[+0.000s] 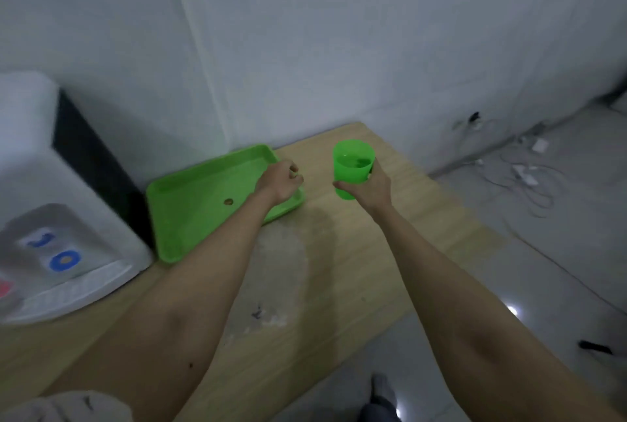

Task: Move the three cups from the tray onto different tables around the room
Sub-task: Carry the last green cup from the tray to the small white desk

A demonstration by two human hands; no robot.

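A green plastic cup is upright in my right hand, which wraps it from the right and below, just above the wooden table. The green tray lies flat on the table near the wall, with no cups on it and only a small dark spot near its middle. My left hand hovers over the tray's right edge with its fingers curled in and nothing visible in them. No other cups are in view.
A white water dispenser stands on the table's left end, close to the tray. The wall runs right behind the tray. To the right, grey floor tiles carry loose white cables and chargers. My foot shows below the table edge.
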